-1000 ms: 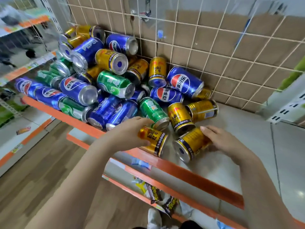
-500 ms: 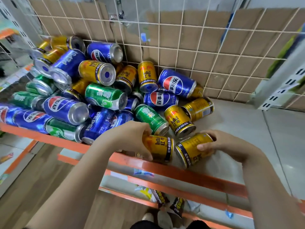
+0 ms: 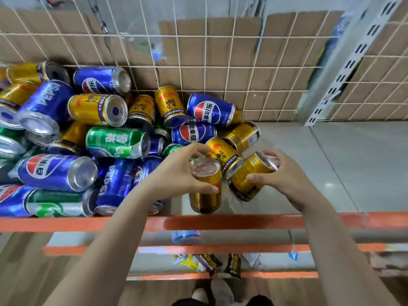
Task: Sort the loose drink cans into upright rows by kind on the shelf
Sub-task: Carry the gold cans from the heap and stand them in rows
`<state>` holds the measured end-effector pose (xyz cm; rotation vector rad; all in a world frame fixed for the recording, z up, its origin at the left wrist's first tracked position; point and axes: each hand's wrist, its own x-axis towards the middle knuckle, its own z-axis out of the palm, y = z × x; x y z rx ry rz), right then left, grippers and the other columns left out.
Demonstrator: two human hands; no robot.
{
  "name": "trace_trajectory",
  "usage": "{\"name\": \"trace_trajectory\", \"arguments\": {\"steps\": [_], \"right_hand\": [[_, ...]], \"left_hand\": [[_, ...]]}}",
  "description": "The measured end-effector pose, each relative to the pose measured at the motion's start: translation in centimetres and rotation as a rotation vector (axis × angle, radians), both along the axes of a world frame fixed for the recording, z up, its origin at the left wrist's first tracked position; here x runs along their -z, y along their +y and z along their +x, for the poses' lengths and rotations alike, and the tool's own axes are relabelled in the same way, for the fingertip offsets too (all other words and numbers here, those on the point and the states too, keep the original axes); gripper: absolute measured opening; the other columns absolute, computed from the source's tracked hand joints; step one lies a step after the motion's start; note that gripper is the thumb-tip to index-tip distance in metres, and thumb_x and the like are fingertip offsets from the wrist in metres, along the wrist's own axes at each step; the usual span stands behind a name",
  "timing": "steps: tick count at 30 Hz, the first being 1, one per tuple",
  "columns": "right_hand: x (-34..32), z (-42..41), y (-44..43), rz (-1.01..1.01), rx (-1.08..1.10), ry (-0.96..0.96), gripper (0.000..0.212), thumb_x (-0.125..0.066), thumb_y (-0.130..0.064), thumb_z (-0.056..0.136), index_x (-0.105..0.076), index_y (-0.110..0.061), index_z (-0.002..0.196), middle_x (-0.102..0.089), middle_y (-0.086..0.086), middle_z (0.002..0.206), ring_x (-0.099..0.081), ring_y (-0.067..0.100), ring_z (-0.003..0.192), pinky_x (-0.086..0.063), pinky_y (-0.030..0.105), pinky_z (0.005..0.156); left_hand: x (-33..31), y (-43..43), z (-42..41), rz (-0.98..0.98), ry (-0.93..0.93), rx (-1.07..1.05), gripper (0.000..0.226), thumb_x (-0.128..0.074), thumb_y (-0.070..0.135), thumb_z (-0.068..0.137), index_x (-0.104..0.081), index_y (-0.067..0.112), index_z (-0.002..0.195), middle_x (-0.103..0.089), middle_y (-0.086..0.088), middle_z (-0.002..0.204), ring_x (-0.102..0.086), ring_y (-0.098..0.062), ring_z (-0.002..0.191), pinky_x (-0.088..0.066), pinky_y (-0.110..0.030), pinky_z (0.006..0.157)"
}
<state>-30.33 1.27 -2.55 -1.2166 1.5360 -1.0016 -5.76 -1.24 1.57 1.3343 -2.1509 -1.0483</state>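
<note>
Left grip (image 3: 176, 173) curls round upright gold can (image 3: 206, 188); right grip (image 3: 284, 175) curls round tilted gold can (image 3: 247, 180). Risk: cans knock, tilted one slips; nudged pile (image 3: 88, 140) could roll off shelf (image 3: 331, 162).

Left-edge cans (image 3: 6, 202) are cropped; a green can (image 3: 173, 149) hides behind the left hand (image 3: 176, 173)

A shop aisle: tiered metal shelves (image 3: 331, 164) with orange front edges (image 3: 265, 221), a wire grid back (image 3: 220, 67) and a slotted grey upright (image 3: 344, 69). Many drink cans (image 3: 117, 142) (blue, green and gold) lie heaped on one shelf; snack packets (image 3: 208, 262) sit lower down.
</note>
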Motion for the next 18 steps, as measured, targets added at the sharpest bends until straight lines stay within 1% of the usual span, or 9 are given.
{"name": "trace_trajectory", "arguments": {"steps": [3, 4, 6, 8, 10, 13, 15, 16, 18], "right_hand": [[-0.4, 0.2, 1.4, -0.083, 0.123, 0.001, 0.077, -0.092, -0.035, 0.037, -0.056, -0.028, 0.105, -0.065, -0.005, 0.102, -0.063, 0.007, 0.09, -0.05, 0.025, 0.076], [-0.6, 0.1, 1.9, -0.11, 0.157, 0.012, 0.072, -0.091, -0.037, 0.037, -0.057, -0.03, 0.1, -0.066, -0.007, 0.098, -0.063, 0.006, 0.087, -0.05, 0.024, 0.075], [-1.1, -0.4, 3.0, -0.146, 0.215, 0.026, 0.065, -0.085, -0.044, 0.039, -0.055, -0.03, 0.096, -0.065, -0.011, 0.091, -0.063, 0.004, 0.083, -0.051, 0.024, 0.074], [-1.6, -1.4, 4.2, -0.15, 0.244, 0.021, 0.064, -0.086, -0.045, 0.042, -0.053, -0.029, 0.095, -0.064, -0.012, 0.088, -0.062, 0.003, 0.081, -0.051, 0.024, 0.074], [-1.9, -2.8, 5.6, -0.155, 0.275, 0.007, 0.064, -0.089, -0.04, 0.049, -0.053, -0.025, 0.1, -0.062, -0.012, 0.091, -0.061, 0.004, 0.083, -0.049, 0.022, 0.073], [-1.9, -5.4, 7.8, -0.157, 0.356, 0.026, 0.064, -0.086, -0.039, 0.056, -0.051, -0.021, 0.107, -0.062, -0.009, 0.097, -0.061, 0.005, 0.088, -0.045, 0.017, 0.071], [-1.7, -7.7, 9.5, -0.15, 0.398, 0.053, 0.056, -0.084, -0.038, 0.064, -0.051, -0.023, 0.106, -0.061, -0.011, 0.097, -0.059, 0.002, 0.089, -0.045, 0.014, 0.071], [-1.7, -8.9, 10.5, -0.146, 0.418, 0.047, 0.054, -0.084, -0.04, 0.063, -0.051, -0.025, 0.104, -0.061, -0.012, 0.097, -0.059, 0.002, 0.089, -0.045, 0.014, 0.072], [-1.5, -11.9, 12.8, -0.135, 0.473, -0.005, 0.054, -0.077, -0.047, 0.057, -0.05, -0.03, 0.1, -0.062, -0.008, 0.1, -0.061, 0.007, 0.093, -0.048, 0.021, 0.079]], "left_hand": [[0.6, 0.0, -1.3, 0.005, 0.024, 0.021, 0.075, -0.087, 0.031, 0.06, -0.051, 0.025, 0.125, -0.057, 0.009, 0.114, -0.056, -0.007, 0.104, -0.049, -0.022, 0.087], [0.6, 0.1, -1.9, -0.017, 0.027, 0.034, 0.074, -0.087, 0.031, 0.059, -0.053, 0.025, 0.124, -0.058, 0.008, 0.114, -0.057, -0.007, 0.104, -0.049, -0.022, 0.088], [0.7, 0.2, -3.3, -0.059, 0.045, 0.065, 0.067, -0.087, 0.031, 0.059, -0.056, 0.025, 0.117, -0.06, 0.01, 0.109, -0.057, -0.002, 0.098, -0.047, -0.013, 0.082], [0.4, 0.4, -5.2, -0.07, 0.078, 0.097, 0.059, -0.086, 0.032, 0.06, -0.057, 0.026, 0.111, -0.059, 0.014, 0.101, -0.057, 0.003, 0.09, -0.043, -0.005, 0.072], [0.5, 0.7, -7.5, -0.068, 0.111, 0.14, 0.059, -0.085, 0.035, 0.062, -0.056, 0.024, 0.112, -0.058, 0.014, 0.1, -0.057, 0.003, 0.09, -0.042, -0.006, 0.07], [0.6, 1.5, -12.0, -0.017, 0.192, 0.19, 0.066, -0.086, 0.044, 0.057, -0.058, 0.023, 0.114, -0.062, 0.012, 0.104, -0.059, 0.002, 0.093, -0.043, -0.007, 0.075], [0.6, 2.5, -15.5, 0.055, 0.25, 0.229, 0.067, -0.086, 0.048, 0.052, -0.059, 0.027, 0.11, -0.065, 0.013, 0.104, -0.06, 0.005, 0.094, -0.045, -0.008, 0.081], [0.8, 3.0, -17.4, 0.092, 0.28, 0.243, 0.069, -0.084, 0.051, 0.048, -0.06, 0.028, 0.108, -0.066, 0.011, 0.104, -0.062, 0.004, 0.095, -0.046, -0.012, 0.083], [1.2, 4.1, -21.4, 0.16, 0.319, 0.255, 0.071, -0.077, 0.055, 0.041, -0.06, 0.033, 0.106, -0.067, 0.012, 0.104, -0.063, -0.001, 0.095, -0.048, -0.017, 0.083]]}}
